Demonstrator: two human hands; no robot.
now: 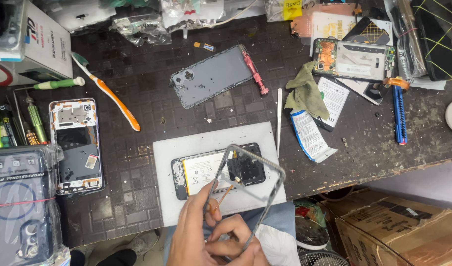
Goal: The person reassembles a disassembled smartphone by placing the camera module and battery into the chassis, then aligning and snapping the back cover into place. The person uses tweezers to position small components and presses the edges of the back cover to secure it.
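Fingers (213, 236) pinch thin, empty grey phone frame (265, 170), tilted

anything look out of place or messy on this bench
Yes: a toothbrush with an orange handle lies among the opened phones, odd on a repair bench. Small crumbs of debris dot the grey back cover, and the wooden bench edge looks chipped and worn.

Single head-worn camera, looking steeply down from above at close working range onto the dark, worn wooden workbench (137, 143). The bench fills most of the frame. Its front edge runs along the lower right, the floor showing beyond it.
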